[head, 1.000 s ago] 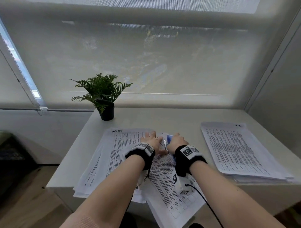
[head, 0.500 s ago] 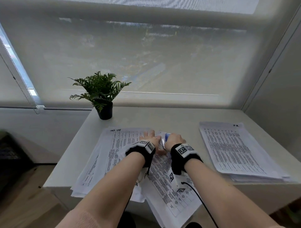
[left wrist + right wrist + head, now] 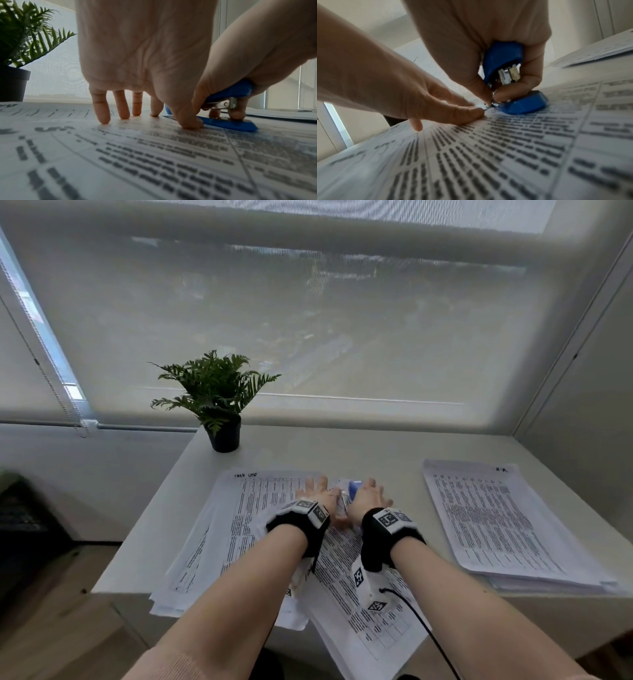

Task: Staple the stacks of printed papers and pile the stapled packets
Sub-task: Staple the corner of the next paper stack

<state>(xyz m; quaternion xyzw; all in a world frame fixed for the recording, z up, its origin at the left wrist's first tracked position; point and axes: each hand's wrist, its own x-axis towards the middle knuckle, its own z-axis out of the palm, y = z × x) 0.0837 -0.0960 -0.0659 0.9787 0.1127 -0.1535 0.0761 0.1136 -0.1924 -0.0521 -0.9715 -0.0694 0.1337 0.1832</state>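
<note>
A printed paper packet [image 3: 359, 594] lies at an angle on the table's front, overhanging the edge. My left hand [image 3: 317, 491] presses flat on its far corner with straight fingers [image 3: 101, 116] and the thumb [image 3: 188, 123] down on the sheet. My right hand [image 3: 368, 493] grips a blue stapler [image 3: 354, 486] from above, right beside the left thumb. In the right wrist view my right hand [image 3: 494, 97] curls round the stapler [image 3: 503, 58], whose blue base [image 3: 523, 105] sits on the paper. The stapler's mouth is hidden behind the fingers.
A spread pile of printed sheets [image 3: 222, 525] lies under and left of the packet. Another paper stack [image 3: 496, 518] sits at the table's right. A potted fern [image 3: 219, 395] stands at the back left of the white table [image 3: 342, 446], below a blinded window.
Both hands stay where they were, on the packet's corner and the stapler. Only the head view has shifted slightly.
</note>
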